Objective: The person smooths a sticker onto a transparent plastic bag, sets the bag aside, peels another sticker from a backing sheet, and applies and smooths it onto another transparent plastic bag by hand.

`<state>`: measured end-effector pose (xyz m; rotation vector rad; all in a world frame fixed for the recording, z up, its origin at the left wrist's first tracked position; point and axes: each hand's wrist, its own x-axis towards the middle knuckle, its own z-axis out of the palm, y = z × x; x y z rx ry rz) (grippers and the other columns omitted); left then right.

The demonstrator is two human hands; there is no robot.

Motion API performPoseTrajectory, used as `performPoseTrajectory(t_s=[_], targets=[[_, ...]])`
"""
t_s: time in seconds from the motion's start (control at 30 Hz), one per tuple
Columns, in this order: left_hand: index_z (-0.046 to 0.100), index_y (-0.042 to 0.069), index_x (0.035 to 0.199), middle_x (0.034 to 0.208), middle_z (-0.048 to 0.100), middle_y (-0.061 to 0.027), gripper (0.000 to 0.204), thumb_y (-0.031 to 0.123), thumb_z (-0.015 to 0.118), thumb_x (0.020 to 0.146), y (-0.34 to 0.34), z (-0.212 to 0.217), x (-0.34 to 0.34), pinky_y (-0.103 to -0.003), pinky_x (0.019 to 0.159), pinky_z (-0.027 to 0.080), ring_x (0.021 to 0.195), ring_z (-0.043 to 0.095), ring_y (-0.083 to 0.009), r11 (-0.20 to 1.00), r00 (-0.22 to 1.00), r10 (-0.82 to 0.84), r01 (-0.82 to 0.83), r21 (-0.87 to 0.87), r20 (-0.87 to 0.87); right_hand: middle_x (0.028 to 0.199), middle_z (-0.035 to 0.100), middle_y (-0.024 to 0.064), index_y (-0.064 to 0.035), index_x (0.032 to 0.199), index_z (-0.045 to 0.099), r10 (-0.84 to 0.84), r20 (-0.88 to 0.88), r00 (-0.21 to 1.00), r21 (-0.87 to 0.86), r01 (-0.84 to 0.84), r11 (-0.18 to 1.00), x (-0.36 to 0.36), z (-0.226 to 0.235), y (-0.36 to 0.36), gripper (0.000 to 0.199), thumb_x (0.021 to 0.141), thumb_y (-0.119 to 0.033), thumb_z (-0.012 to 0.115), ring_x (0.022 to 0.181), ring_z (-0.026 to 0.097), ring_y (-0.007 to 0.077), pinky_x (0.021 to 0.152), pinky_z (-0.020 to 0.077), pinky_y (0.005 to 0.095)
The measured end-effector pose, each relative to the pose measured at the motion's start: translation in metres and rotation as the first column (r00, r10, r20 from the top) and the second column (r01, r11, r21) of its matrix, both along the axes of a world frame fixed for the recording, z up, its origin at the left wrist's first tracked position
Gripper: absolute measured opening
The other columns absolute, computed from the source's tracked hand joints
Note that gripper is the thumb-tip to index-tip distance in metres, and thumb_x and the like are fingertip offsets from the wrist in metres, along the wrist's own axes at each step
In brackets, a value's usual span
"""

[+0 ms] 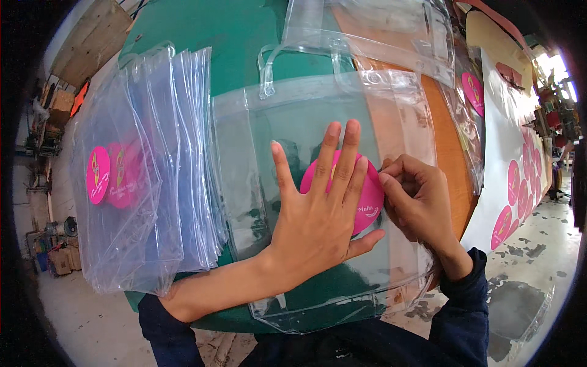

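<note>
A clear plastic bag (pixel 269 134) with a looped handle lies flat in front of me. On its middle is a round pink sticker (pixel 372 194), partly covered by my left hand (pixel 321 208), which rests flat with fingers spread. My right hand (pixel 419 196) is closed in a pinch at the sticker's right edge, thumb against forefinger. The pinch seems to be on the sticker's rim, though the fingertips hide the exact contact. The sticker's left and lower parts show around my left fingers.
A thick stack of clear bags (pixel 147 171) stands at the left, the front one bearing a pink sticker (pixel 98 175). Another clear bag (pixel 391 37) lies beyond. At the right hangs a white sheet (pixel 489 147) with several pink stickers (pixel 501 227). Green covering (pixel 238 37) and brown wood form the tabletop.
</note>
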<state>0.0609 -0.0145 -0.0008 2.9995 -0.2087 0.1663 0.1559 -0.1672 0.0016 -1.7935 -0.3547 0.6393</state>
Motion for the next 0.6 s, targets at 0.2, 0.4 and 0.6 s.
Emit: performPoseTrajectory(t_s=[0.2,0.4,0.6], targets=[[0.046,0.003,0.133,0.150,0.013,-0.0297,0.083,0.065,0.046,0.078,-0.002,-0.003,-0.001,-0.079,0.094,0.005,0.141,0.011,-0.0413,1.000,1.000,-0.004,0.004,-0.013,0.007,0.063,0.055,-0.0021,0.0017,0.080,0.057,-0.013,-0.012,1.000,-0.004,0.013,1.000,0.000,0.000,-0.001,0.010,0.087,-0.005,0.059,0.053,0.049,0.0007,0.045,0.0367,0.0180],[0.044,0.002,0.134,0.151,0.014,-0.0275,0.087,0.069,0.041,0.079,-0.008,0.000,-0.005,-0.079,0.094,0.006,0.141,0.011,-0.0406,0.999,0.999,-0.035,0.035,-0.010,-0.036,0.061,0.055,-0.0018,0.0011,0.079,0.057,-0.017,-0.072,0.997,0.019,0.018,1.000,0.002,-0.003,-0.002,0.010,0.087,-0.005,0.059,0.051,0.050,0.0017,0.043,0.0363,0.0182],[0.043,0.001,0.135,0.150,0.016,-0.0271,0.088,0.069,0.036,0.081,-0.013,0.002,-0.013,-0.080,0.093,0.008,0.141,0.011,-0.0405,0.995,0.994,-0.090,0.087,-0.058,-0.064,0.062,0.056,-0.0015,0.0015,0.080,0.057,-0.023,-0.116,0.993,-0.016,0.022,1.000,0.002,0.006,0.000,0.010,0.087,-0.005,0.058,0.051,0.050,0.0019,0.043,0.0367,0.0187]])
